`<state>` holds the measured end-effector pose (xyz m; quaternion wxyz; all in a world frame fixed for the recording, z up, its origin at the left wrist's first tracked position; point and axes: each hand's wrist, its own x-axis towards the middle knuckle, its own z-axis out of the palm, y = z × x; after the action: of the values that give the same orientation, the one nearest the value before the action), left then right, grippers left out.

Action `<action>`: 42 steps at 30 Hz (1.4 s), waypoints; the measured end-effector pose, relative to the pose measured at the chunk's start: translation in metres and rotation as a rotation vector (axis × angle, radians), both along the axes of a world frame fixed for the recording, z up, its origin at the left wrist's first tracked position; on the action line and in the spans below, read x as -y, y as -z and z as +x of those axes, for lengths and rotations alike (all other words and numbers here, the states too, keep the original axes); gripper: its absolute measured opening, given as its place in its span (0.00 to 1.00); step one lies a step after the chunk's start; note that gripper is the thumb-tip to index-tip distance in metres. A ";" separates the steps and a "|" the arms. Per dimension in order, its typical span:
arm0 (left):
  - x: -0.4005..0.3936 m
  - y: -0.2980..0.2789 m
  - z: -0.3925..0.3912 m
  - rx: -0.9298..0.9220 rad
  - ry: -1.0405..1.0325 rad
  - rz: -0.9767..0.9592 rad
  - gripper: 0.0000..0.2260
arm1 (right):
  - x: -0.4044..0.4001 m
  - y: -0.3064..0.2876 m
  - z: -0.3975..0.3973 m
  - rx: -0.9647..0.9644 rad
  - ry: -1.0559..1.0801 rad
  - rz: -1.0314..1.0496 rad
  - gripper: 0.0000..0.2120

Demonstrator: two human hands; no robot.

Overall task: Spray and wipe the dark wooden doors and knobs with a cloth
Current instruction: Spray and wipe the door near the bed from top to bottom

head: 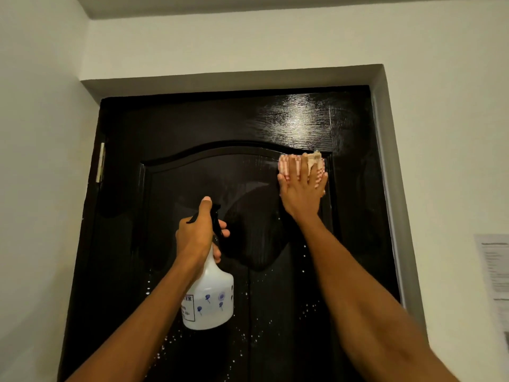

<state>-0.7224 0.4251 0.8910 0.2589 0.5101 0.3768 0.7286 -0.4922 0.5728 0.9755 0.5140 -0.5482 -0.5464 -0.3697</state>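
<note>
- The person stands close to the dark wooden door [192, 128], arms raised, working the upper part where the arched panel [220, 172] begins.
- The right hand [301, 188] lies flat, fingers spread, pressing a red-and-white checked cloth [286, 164] against the door at the panel's upper right corner. An open palm spreads pressure over the whole cloth, which suits wiping a broad face.
- The left hand [198, 232] is wrapped around the neck of a white spray bottle [210, 301], thumb up along the black head and fingers curled by the trigger. It is held off the door, nozzle towards the wood, probably so more spray can follow without swapping hands.
- White droplets [311, 310] dot the lower door, well below the cloth, so I judge that area sprayed but not yet wiped.
- A glossy sheen [297, 117] shows above the cloth, near the top edge.
- No knob is in view; it presumably sits lower, out of frame.
- A hinge [101, 165] on the left edge marks the side on which the door swings.
</note>
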 end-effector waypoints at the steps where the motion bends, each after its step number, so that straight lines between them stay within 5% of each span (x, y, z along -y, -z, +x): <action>1: 0.000 -0.001 -0.002 0.004 0.005 -0.002 0.31 | -0.002 -0.005 -0.016 -0.081 -0.010 0.016 0.31; 4: -0.002 -0.002 -0.012 0.020 -0.011 0.000 0.32 | -0.010 -0.008 -0.063 -0.025 -0.054 0.065 0.29; 9: -0.006 0.001 -0.011 -0.006 -0.029 -0.015 0.33 | -0.023 0.053 -0.079 0.860 -0.093 -0.080 0.30; 11: -0.006 -0.001 -0.005 -0.032 -0.026 -0.017 0.33 | -0.023 0.053 -0.054 0.976 -0.078 -0.027 0.29; 13: -0.005 -0.007 0.001 -0.015 -0.008 -0.001 0.32 | -0.020 0.033 -0.029 0.780 -0.047 0.079 0.27; 18: -0.004 -0.013 -0.012 -0.018 -0.027 0.038 0.31 | -0.008 -0.003 0.020 -0.121 -0.026 0.131 0.28; 21: -0.006 -0.005 -0.030 -0.016 -0.038 0.029 0.31 | -0.006 0.012 -0.017 -0.356 -0.062 0.170 0.29; 23: -0.007 0.000 -0.035 -0.038 -0.029 0.024 0.31 | -0.012 0.032 -0.044 -0.221 -0.089 0.182 0.28; 25: -0.009 0.003 -0.031 -0.059 -0.024 0.023 0.32 | -0.021 0.061 -0.053 0.144 -0.105 0.169 0.27; 28: -0.010 0.003 -0.014 -0.068 0.019 0.022 0.32 | -0.022 0.106 -0.019 0.690 -0.109 0.084 0.27; 30: -0.009 0.004 0.005 -0.084 0.068 0.018 0.32 | -0.018 0.129 0.022 0.824 -0.043 0.063 0.28; 35: -0.006 0.010 0.058 -0.105 0.184 -0.037 0.33 | 0.014 0.146 0.116 0.426 0.092 -0.049 0.28; 42: -0.011 0.009 0.104 -0.137 0.247 -0.040 0.33 | 0.023 0.055 0.112 0.098 0.110 -0.133 0.28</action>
<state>-0.6181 0.4364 0.8818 0.3303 0.5959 0.3422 0.6471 -0.3806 0.5494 0.9201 0.4282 -0.5915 -0.5633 -0.3866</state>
